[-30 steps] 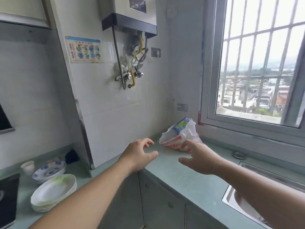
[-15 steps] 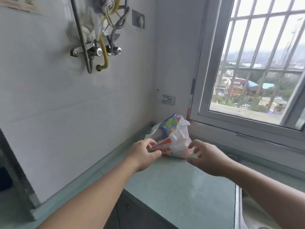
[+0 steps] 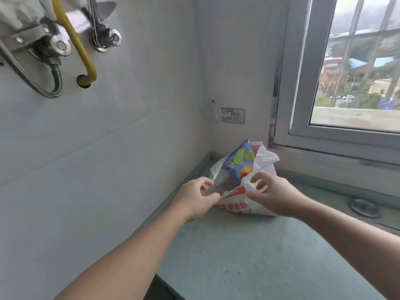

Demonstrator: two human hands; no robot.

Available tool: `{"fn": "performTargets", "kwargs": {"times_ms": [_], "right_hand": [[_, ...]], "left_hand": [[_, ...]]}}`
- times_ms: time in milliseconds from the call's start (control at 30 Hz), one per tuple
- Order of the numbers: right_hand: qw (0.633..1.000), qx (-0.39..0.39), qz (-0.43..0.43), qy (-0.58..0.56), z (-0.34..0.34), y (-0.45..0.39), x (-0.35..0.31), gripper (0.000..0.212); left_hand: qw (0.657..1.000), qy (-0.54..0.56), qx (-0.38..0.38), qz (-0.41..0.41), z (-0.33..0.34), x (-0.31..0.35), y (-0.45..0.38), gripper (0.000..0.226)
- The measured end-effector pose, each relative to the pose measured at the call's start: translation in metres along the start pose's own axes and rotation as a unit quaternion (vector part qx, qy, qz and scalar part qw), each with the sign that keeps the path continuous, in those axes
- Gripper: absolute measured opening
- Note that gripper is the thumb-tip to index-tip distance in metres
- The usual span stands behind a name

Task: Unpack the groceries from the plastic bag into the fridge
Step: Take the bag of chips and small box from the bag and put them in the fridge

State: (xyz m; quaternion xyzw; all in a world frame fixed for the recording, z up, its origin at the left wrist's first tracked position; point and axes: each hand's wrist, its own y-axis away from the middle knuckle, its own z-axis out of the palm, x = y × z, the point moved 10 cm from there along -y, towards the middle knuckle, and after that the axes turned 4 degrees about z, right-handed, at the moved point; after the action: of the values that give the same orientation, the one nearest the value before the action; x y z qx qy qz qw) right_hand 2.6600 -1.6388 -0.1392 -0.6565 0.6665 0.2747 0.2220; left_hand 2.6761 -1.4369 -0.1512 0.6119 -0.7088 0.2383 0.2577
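At the far corner of the worktop [image 3: 249, 256], under the window [image 3: 346, 83], sits the plastic bag [image 3: 263, 204] with a blue packet [image 3: 239, 163] poking out. Left hand [image 3: 194, 200] pinches the bag's near rim; right hand [image 3: 275, 193] seems to pinch the opposite rim, fingers curled.

Counted: 1 plastic bag [image 3: 257, 198] on 1 green counter [image 3: 249, 252], far corner. 1 blue packet [image 3: 239, 163] standing in bag. 2 hands at bag mouth: left hand [image 3: 195, 199], right hand [image 3: 273, 194]. 1 wall socket [image 3: 233, 115]. 1 yellow pipe [image 3: 73, 40], far left. 1 window [image 3: 346, 83], right.
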Motion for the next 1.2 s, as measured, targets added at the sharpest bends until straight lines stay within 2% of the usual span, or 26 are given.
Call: {"fn": "performTargets", "kwargs": {"times_ms": [100,333,567,800,900,1000,1200], "right_hand": [[1.000,0.000,0.008,-0.016,0.006,-0.026,0.006,0.036],[0.998,0.054,0.024,-0.010,0.001,-0.098,0.007,0.028],[0.994,0.078,0.064,0.035,0.023,-0.171,0.013,0.029],[0.986,0.034,0.138,0.083,0.046,-0.199,0.057,0.025],[0.981,0.023,0.166,0.098,0.040,-0.198,0.079,0.020],[0.978,0.022,0.178,0.104,0.033,-0.192,0.095,0.018],[0.970,-0.006,0.209,0.123,0.032,-0.180,0.130,0.024]], "left_hand": [[1.000,0.004,-0.027,0.000,0.018,-0.008,-0.031,0.035],[0.996,0.042,-0.080,0.013,0.059,-0.021,-0.111,0.038],[0.988,0.054,-0.141,0.022,0.092,-0.055,-0.187,0.044],[0.976,0.067,-0.205,-0.017,0.130,-0.073,-0.224,0.055],[0.971,0.118,-0.204,-0.049,0.134,-0.071,-0.234,0.070],[0.954,0.218,-0.189,-0.085,0.145,-0.070,-0.242,0.092],[0.919,0.342,-0.136,-0.141,0.162,-0.064,-0.255,0.095]]}}
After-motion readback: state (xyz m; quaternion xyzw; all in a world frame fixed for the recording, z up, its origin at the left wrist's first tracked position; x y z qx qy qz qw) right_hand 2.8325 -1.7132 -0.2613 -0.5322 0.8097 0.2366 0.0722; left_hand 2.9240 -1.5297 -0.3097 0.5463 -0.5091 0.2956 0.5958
